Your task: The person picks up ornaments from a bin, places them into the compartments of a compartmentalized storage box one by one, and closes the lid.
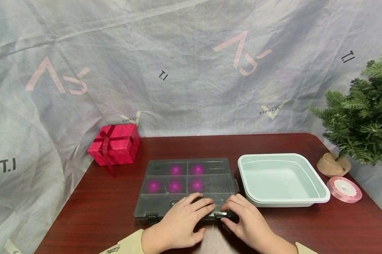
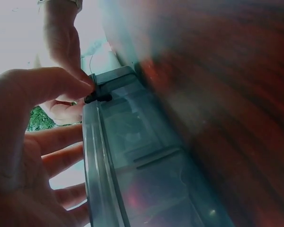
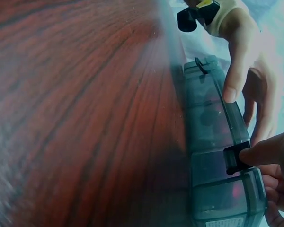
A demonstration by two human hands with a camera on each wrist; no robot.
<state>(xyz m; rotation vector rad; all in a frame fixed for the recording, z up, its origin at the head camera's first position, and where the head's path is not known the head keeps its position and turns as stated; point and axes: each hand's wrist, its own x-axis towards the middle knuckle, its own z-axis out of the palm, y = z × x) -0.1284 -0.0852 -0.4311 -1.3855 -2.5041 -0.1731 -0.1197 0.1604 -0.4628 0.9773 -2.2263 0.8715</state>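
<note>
A smoky see-through compartment box [image 1: 184, 183] lies on the table with its lid down. Several blurred magenta spots [image 1: 175, 186] show through the lid. My left hand [image 1: 181, 224] rests on the front part of the lid, fingers spread. At the front edge, my right hand [image 1: 249, 218] pinches a black latch [image 3: 236, 158]. Its thumb lies against the latch in the right wrist view, while the other fingers curl over the lid. Another black latch [image 1: 152, 218] sits near the front left corner, beside the left wrist.
Right of the box stands a pale green plastic tub [image 1: 283, 204]. Beyond it are a pink ribbon roll [image 1: 344, 189] and a small artificial fir tree [image 1: 362, 120] on a wooden base. A red gift box [image 1: 115, 144] stands at the back left of the dark red table [image 1: 92, 204].
</note>
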